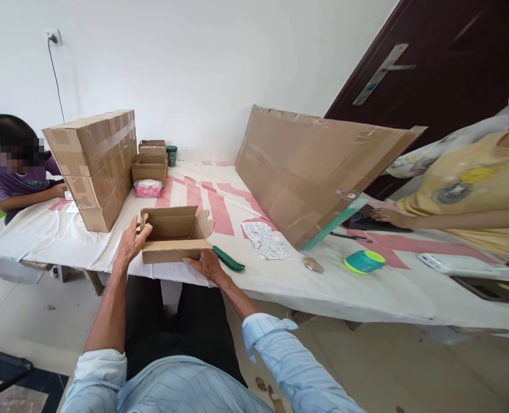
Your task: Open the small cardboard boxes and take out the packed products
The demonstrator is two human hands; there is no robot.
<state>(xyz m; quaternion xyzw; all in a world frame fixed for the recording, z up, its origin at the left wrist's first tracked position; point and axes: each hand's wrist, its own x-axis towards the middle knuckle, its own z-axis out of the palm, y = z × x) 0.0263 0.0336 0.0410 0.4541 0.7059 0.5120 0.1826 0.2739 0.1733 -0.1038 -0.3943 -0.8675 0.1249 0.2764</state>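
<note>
An open cardboard box stands at the table's near edge, its inside facing up and nothing visible in it. My left hand grips the box's left end, thumb over the top edge. At the lower right front corner, my right hand holds the box, fingers partly hidden against its side. Just right of that hand lies a green-handled tool, its other end hidden behind the box. Beyond the box sits a pink packet of wipes.
Stacked taped boxes rise at left, with open boxes and a green tub behind. A big cardboard panel leans at right. Printed paper and a teal tape roll lie on the cloth. People sit at both sides.
</note>
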